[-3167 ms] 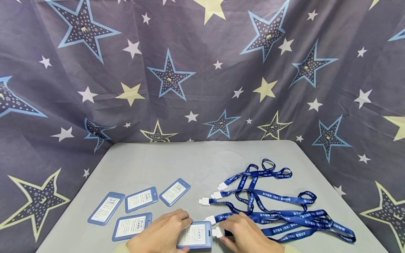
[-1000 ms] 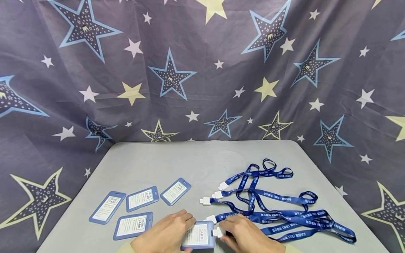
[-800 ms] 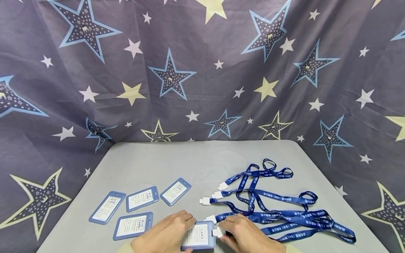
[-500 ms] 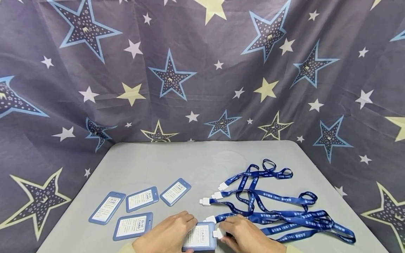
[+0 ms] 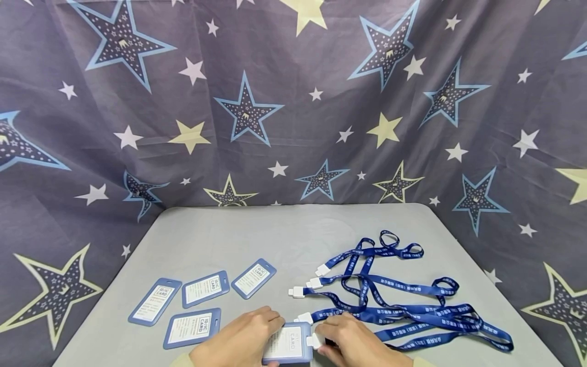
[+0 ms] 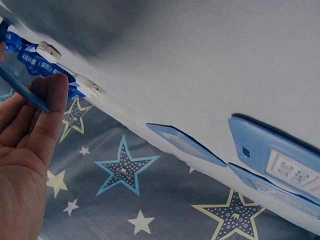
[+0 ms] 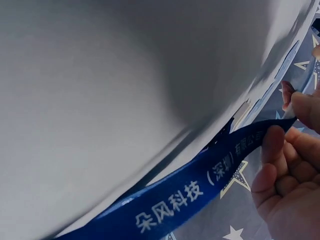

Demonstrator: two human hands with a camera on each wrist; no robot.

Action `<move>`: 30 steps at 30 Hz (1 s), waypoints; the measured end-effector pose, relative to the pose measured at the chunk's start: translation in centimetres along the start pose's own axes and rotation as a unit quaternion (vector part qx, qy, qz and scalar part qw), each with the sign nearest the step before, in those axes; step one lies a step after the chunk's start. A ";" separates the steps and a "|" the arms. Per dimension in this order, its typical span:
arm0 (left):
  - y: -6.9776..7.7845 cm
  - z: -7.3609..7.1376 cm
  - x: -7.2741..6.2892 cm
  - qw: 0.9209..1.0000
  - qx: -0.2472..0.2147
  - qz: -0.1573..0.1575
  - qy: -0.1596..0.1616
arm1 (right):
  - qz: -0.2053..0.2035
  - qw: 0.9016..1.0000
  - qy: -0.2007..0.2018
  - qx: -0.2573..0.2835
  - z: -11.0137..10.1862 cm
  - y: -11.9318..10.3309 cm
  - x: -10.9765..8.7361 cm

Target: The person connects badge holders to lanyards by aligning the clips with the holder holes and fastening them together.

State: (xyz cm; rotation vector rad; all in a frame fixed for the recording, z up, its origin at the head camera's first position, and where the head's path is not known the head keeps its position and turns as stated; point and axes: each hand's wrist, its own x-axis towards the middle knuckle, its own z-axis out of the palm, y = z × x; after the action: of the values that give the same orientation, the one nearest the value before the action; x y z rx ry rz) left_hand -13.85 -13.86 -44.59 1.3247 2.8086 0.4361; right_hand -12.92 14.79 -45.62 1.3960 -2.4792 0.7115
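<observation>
At the table's front edge my left hand grips a blue ID card holder by its left side. The white insert in it faces up. My right hand pinches the white plastic clip of a blue lanyard, and the clip's tip lies at the slot end of the holder. Whether the tip passes through the slot is too small to tell. In the right wrist view the printed lanyard strap trails from the fingers. In the left wrist view the holder appears edge-on between fingers and thumb.
Several more card holders lie flat on the grey table to the left. Several blue lanyards overlap in loops on the right, their white clips pointing left. A star-patterned curtain surrounds the table's back and sides.
Compared with about three seconds ago, the card holder and my left hand have shifted slightly right. Both hands keep their holds; the other holders and lanyards stay put.
</observation>
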 end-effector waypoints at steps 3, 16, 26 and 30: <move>-0.2 0.0 0.0 1.000 0.010 0.015 0.004 | 0.006 1.000 -0.003 0.008 0.2 0.0 0.0; -0.3 0.3 -0.7 1.000 -0.016 -0.009 -0.004 | 0.043 0.998 -0.019 0.029 0.5 -0.1 -0.2; -1.2 0.2 -2.1 0.999 -0.023 -0.028 -0.009 | 0.137 0.988 -0.005 0.066 -0.5 -0.4 0.0; -1.4 0.3 -2.5 0.999 -0.017 -0.033 -0.009 | 0.160 0.985 -0.008 0.065 -0.7 -0.6 0.1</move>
State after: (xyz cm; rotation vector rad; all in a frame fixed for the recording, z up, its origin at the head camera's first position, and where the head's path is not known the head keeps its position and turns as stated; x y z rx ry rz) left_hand -13.28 -16.53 -45.54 1.2189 2.8082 0.4662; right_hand -12.53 14.83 -44.81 1.0521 -2.7474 0.9414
